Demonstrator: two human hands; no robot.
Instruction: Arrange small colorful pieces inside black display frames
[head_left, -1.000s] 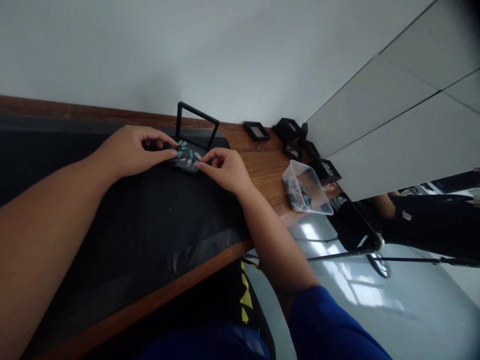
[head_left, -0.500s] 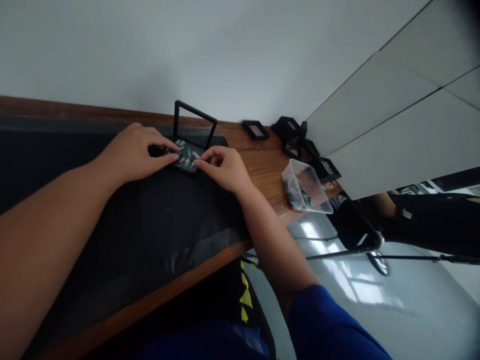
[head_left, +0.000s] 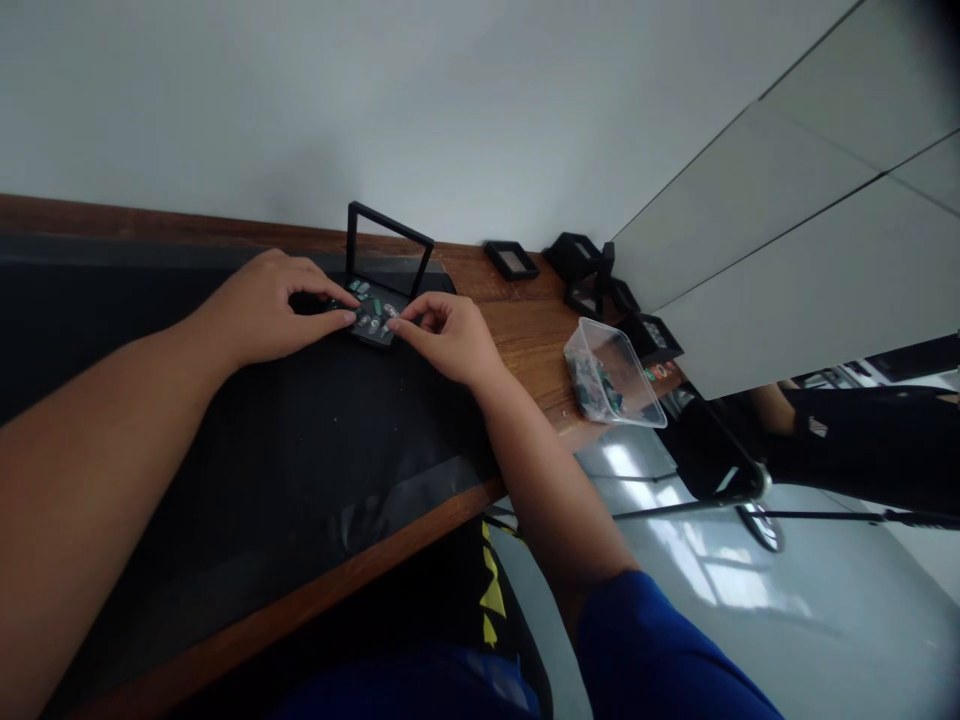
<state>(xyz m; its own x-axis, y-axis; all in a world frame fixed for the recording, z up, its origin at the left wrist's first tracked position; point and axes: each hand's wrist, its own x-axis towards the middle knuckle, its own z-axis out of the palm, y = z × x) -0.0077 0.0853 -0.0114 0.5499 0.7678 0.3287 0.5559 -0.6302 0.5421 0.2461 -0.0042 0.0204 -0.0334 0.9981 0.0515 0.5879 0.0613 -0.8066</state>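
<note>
An open black display case (head_left: 382,270) stands on a black mat (head_left: 247,460), its lid frame raised. Several small green and grey pieces (head_left: 373,312) lie on its base. My left hand (head_left: 270,305) rests at the case's left side, thumb and fingers curled on the base edge. My right hand (head_left: 446,335) is at the case's right front corner, thumb and forefinger pinched at one of the small pieces; whether it grips the piece I cannot make out.
A clear plastic tub (head_left: 611,375) with more small pieces sits at the right on the wooden table (head_left: 525,330). Several black display cases (head_left: 592,275) lie behind it. Another person's arm (head_left: 772,400) shows at far right.
Both hands have shifted slightly left and closer together over the case base. The case itself has barely moved.
</note>
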